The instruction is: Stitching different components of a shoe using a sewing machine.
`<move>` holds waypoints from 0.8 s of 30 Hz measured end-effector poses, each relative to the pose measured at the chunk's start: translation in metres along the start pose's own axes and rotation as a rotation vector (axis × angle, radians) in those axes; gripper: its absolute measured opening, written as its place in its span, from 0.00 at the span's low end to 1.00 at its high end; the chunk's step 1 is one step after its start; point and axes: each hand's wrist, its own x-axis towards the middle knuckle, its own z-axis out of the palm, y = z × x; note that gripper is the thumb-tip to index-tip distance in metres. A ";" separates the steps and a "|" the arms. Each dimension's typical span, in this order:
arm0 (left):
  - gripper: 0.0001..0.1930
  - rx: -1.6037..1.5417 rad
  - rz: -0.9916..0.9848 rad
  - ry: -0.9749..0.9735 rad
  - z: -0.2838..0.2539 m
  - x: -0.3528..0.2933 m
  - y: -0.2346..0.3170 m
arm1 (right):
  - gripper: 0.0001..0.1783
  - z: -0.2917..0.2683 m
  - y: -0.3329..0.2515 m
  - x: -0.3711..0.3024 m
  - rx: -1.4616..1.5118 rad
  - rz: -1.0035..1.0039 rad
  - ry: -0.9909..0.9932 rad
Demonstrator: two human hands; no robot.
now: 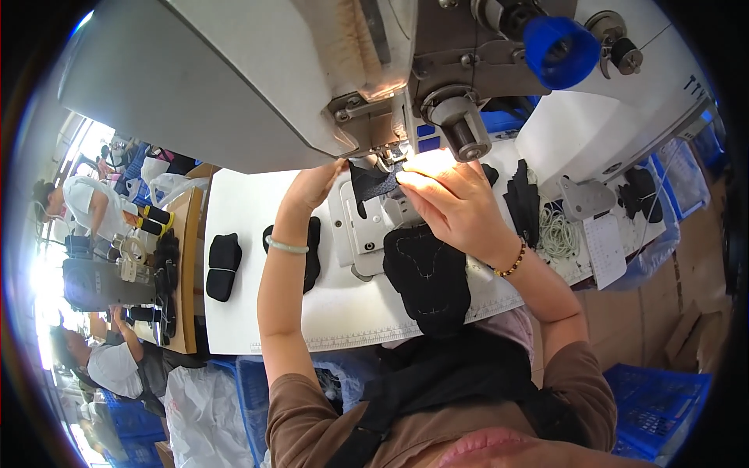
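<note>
Both of the person's forearms reach up over the white table [238, 312] to the sewing machine [226, 86], and the work lies at its needle area. There, a dark fabric piece [370, 187] sits just under the presser foot [388, 158], between the two hands. The right grip [460, 204] is closed in a pinch, thumb and forefinger on the right part of this piece, with bright lamp light washing over the knuckles. The left grip [312, 187] is at the left edge of the same piece, fingers bent and close together; its fingertips are partly hidden, so I cannot tell whether it has hold of the cloth or only rests against it. A pale bangle [286, 246] circles the left wrist, a beaded bracelet [511, 259] the right

Nearer the person, a black padded piece [427, 288] with light stitched marks lies below the metal plate [360, 226], reaching over the front edge of the table. Left of the plate lie a black stack [312, 256], partly behind the left forearm, and a tied black bundle [224, 267]. On the right are black strips [521, 204] and a tangle of pale cord [559, 234]. Farther left, two co-workers are near another table [187, 273]
</note>
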 end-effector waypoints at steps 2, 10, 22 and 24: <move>0.06 -0.827 -0.531 -0.159 -0.007 0.010 -0.020 | 0.13 0.001 0.000 0.001 0.007 -0.006 0.005; 0.15 -0.990 -0.535 -0.244 0.005 0.005 0.024 | 0.14 0.002 0.005 -0.003 0.028 0.012 0.028; 0.14 -1.096 -0.297 -0.238 0.014 -0.013 0.038 | 0.18 0.007 -0.004 -0.007 -0.101 -0.115 -0.022; 0.13 -1.073 -0.309 -0.219 0.013 -0.017 0.043 | 0.18 0.007 -0.004 -0.007 -0.112 -0.111 -0.016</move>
